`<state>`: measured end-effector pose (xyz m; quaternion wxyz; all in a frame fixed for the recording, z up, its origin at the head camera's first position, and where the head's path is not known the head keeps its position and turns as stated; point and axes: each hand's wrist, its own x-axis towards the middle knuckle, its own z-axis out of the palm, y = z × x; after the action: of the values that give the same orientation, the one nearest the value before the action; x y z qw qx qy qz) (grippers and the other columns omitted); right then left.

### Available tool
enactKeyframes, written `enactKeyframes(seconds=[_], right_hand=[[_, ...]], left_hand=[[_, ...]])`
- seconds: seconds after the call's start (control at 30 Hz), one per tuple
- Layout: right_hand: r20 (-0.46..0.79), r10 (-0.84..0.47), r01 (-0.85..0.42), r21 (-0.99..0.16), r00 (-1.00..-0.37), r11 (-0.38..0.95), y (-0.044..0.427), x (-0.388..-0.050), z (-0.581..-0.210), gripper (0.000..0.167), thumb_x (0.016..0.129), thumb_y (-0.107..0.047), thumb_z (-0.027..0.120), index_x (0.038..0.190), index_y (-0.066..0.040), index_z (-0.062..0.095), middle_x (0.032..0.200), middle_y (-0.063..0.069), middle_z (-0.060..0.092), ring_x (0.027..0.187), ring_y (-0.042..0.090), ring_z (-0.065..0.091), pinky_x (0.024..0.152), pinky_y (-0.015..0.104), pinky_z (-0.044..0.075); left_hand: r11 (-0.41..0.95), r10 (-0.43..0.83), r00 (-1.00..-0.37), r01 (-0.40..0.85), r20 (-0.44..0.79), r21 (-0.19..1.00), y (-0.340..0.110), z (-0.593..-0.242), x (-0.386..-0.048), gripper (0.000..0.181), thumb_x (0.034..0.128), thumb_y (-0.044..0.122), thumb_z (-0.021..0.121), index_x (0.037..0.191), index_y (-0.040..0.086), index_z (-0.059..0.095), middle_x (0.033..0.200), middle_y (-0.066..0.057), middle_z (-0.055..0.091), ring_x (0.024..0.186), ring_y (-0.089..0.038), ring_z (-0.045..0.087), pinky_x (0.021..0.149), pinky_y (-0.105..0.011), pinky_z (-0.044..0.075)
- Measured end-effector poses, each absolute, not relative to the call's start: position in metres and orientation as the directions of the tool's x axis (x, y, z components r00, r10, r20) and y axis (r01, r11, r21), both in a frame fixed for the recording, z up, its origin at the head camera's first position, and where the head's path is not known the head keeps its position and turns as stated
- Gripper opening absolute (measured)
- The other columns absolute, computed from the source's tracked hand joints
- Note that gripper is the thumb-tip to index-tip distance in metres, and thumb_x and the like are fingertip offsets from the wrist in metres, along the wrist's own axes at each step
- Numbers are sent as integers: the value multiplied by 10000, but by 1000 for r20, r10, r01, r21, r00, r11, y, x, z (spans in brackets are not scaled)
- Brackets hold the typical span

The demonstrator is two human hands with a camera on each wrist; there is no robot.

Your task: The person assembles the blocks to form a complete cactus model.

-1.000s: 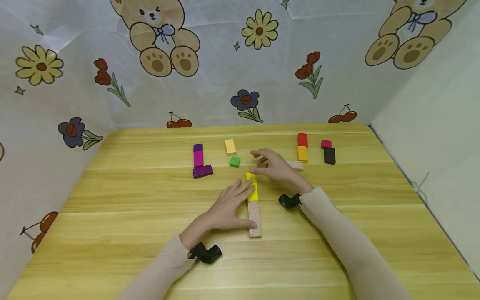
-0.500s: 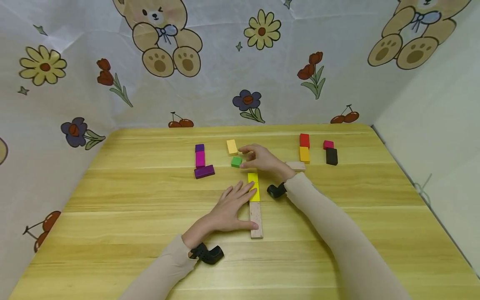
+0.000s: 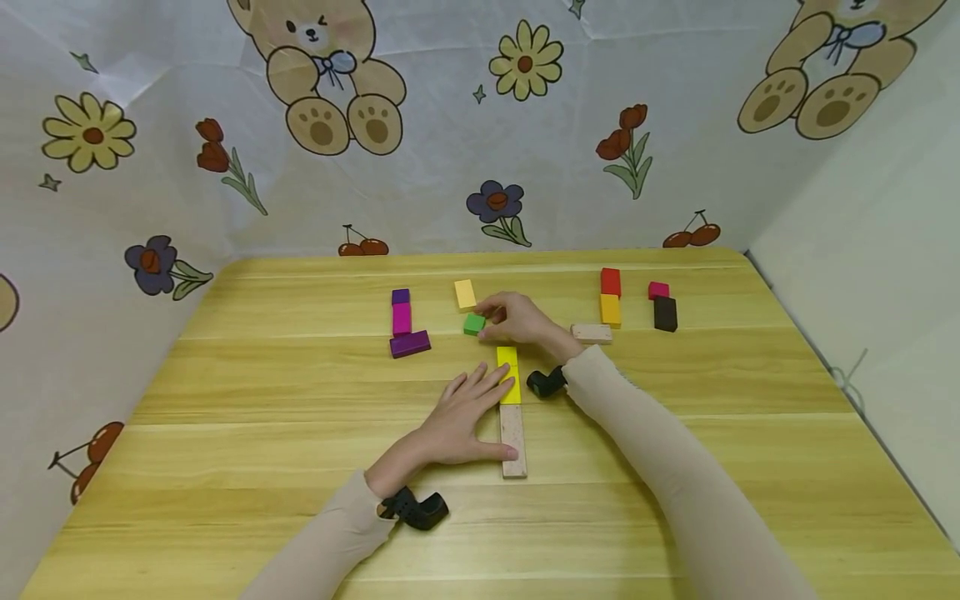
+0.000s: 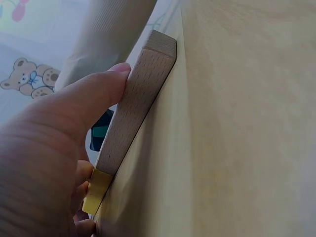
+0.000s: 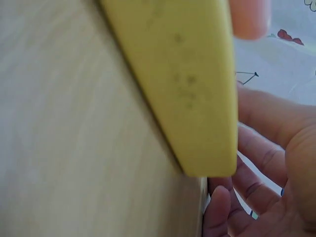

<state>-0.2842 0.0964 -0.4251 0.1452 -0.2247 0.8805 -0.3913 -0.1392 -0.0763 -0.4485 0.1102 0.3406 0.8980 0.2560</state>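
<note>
In the head view my left hand [image 3: 461, 425] lies with fingers spread. Its fingertips rest on the yellow blocks [image 3: 507, 357], and its thumb touches the plain wooden block [image 3: 513, 433] lined up end to end with them. The left wrist view shows that thumb against the wooden block [image 4: 136, 94]. Beyond the row, my right hand [image 3: 521, 321] reaches to a small green block [image 3: 473, 324]; thumb and fingers stand either side of its right end, with no grip plainly seen. In the right wrist view a yellow block [image 5: 187, 89] covers part of the right fingers, and the green block is hidden.
A pale yellow block [image 3: 465, 295] lies behind the green one. Purple [image 3: 409, 344] and magenta [image 3: 402, 318] blocks sit to the left. Rightward are a wooden block [image 3: 592, 334], red [image 3: 611, 281] and orange [image 3: 611, 309] blocks, and a black block [image 3: 665, 313].
My right hand has moved left from above the yellow blocks to the green block, and its thumb and fingers have drawn nearer together. The left hand stays on the row.
</note>
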Motion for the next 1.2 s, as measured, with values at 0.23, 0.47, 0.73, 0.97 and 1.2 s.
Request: enactKeyframes(seconds=[0.23,0.47,0.73,0.97,1.2], right_hand=[[-67,-506,-296,-743,-860,601,96,-284,-426,393,863,-145,755,1234,-50,671,1217,131,656,1015,259,619,915,364,524],[-63,-502,-297,-740,-863,603,99,-282,-425,382,875,-147,740,1240,-56,673,1192,128,671,1011,254,627,915,363,526],[-74,-452,-246,-756,-889,607,115,-279,-421,378,883,-153,731,1248,-71,674,1146,129,672,1008,258,602,934,384,502],[-76,-439,-231,-762,-895,604,134,-271,-421,385,882,-133,730,1253,-49,668,1152,149,673,982,264,602,910,380,501],[-66,-472,-262,-760,-879,595,145,-264,-422,371,875,-101,731,1233,-22,672,1050,148,696,882,216,606,814,302,489]], left_hand=[[638,666,-745,554,-24,535,-76,-448,-138,975,820,587,694,1568,172,227,1660,20,76,1532,-288,12,1210,-547,36],[636,666,-745,554,-21,537,-76,-448,-138,970,823,575,697,1568,168,228,1661,15,82,1532,-292,15,1208,-549,47],[624,671,-741,561,-6,543,-76,-447,-137,970,823,562,705,1564,141,242,1660,-8,98,1529,-310,31,1201,-567,57],[630,670,-742,562,-9,536,-76,-447,-138,974,818,569,707,1564,149,242,1659,-5,98,1529,-310,32,1201,-567,58],[632,667,-745,556,-15,539,-76,-446,-138,975,818,573,704,1566,157,238,1660,9,93,1531,-300,25,1203,-561,56]])
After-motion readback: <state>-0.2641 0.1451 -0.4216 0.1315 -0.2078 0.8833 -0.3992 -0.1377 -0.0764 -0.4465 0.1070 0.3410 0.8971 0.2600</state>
